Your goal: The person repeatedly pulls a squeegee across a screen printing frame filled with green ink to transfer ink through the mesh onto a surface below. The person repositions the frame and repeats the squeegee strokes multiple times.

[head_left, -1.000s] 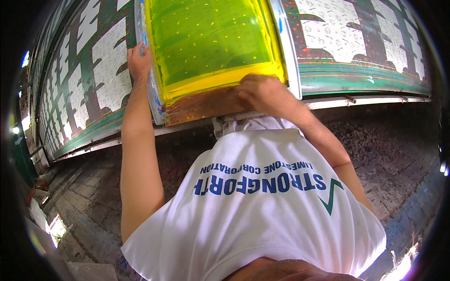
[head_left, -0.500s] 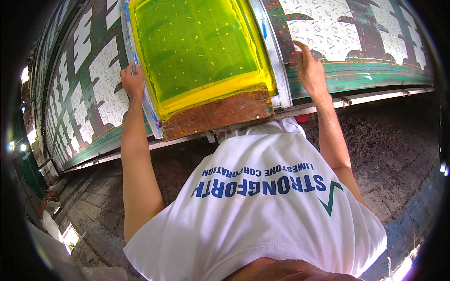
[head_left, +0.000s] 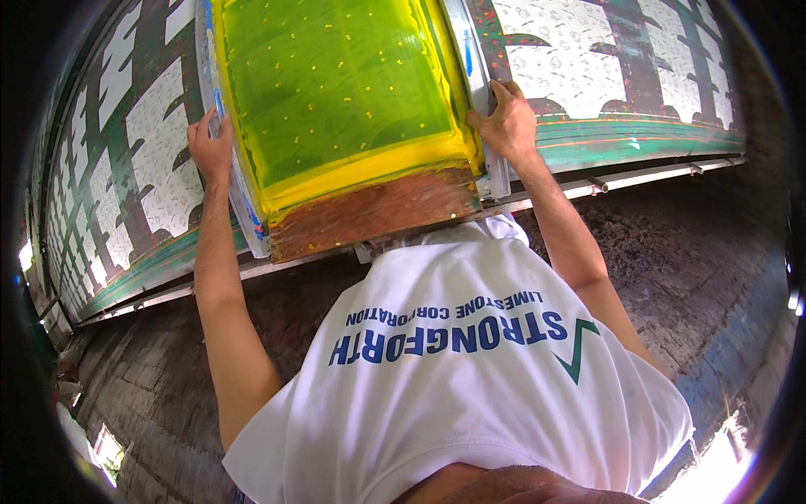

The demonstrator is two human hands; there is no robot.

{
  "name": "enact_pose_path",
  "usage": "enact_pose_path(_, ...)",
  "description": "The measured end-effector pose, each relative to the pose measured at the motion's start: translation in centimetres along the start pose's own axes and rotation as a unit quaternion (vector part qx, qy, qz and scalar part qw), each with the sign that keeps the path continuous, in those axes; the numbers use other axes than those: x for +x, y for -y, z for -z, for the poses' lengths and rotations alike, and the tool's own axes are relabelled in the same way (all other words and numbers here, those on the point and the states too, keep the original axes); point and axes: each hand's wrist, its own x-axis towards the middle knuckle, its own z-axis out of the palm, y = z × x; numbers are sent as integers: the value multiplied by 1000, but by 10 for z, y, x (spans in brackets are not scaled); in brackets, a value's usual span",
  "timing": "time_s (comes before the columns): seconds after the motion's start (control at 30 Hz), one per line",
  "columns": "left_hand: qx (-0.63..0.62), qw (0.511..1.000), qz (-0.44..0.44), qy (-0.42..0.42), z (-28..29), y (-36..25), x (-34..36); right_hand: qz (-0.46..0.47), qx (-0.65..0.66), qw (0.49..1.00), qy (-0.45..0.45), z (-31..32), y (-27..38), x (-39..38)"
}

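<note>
A screen printing frame [head_left: 378, 168] with yellow-green mesh lies on the long table in front of me. Grey metal rails streaked with blue run along its two sides, and a reddish-brown wooden strip [head_left: 378, 214] spans its near end. On the frame's left rail my left hand [head_left: 211, 151] is closed, fingers bent round the edge. My right hand [head_left: 510, 126] grips the right rail, with its thumb and fingers on the metal near the lower corner. What lies under the frame is mostly hidden by the mesh.
White cut fabric pieces [head_left: 561, 71] with small printed motifs lie in rows on the dark table, with more pieces [head_left: 159, 160] at left. A green border [head_left: 613, 147] and a metal rail [head_left: 646, 172] edge the table. Below is a worn paved floor [head_left: 159, 403].
My right hand has come in from the right, off the fabric side, onto the frame's right rail. My left hand stays on the left rail. The whole view has shifted slightly.
</note>
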Motion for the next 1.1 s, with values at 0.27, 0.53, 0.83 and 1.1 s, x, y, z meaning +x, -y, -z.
enact_pose_path(0.27,-16,999,13,42,3,19,8,70,52,994,-69,37,8,-8)
enact_pose_path(0.53,-41,998,-54,16,-1,-79,41,85,71,987,-113,100,-74,27)
enact_pose_path(0.83,-71,995,-68,-20,-95,-294,31,63,30,989,-134,175,-272,83)
enact_pose_path(1.1,-85,995,-32,-48,-133,-404,0,54,23,993,-100,200,-380,103)
